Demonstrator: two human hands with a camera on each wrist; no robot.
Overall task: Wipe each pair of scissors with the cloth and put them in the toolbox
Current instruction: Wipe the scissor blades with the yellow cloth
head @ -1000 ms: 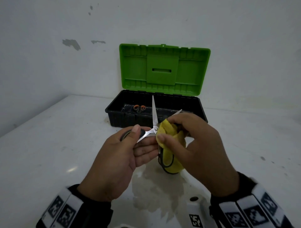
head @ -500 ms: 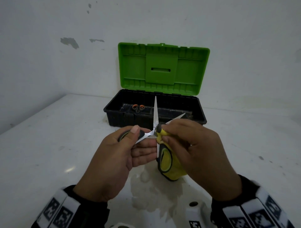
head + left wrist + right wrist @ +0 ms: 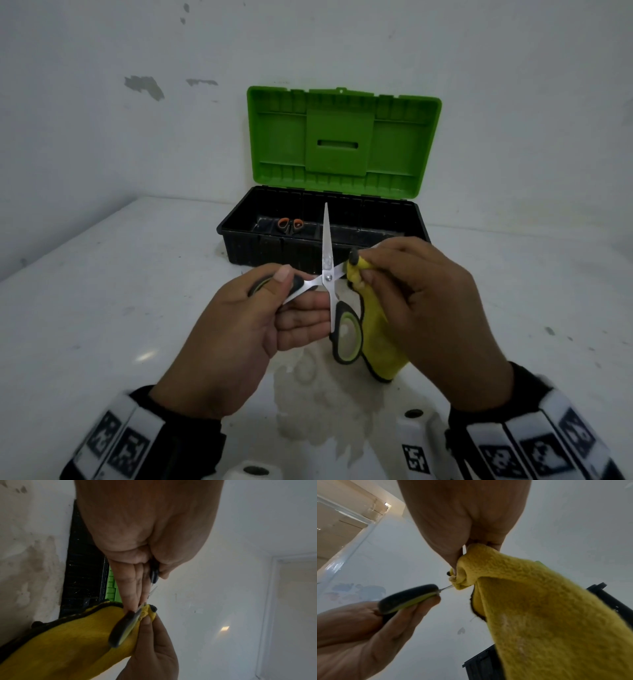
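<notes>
Gripping one handle of the opened scissors, left hand holds them above the white table | right hand pinches yellow cloth round the right-pointing blade | behind: toolbox, green lid up, orange-handled scissors inside at left
</notes>
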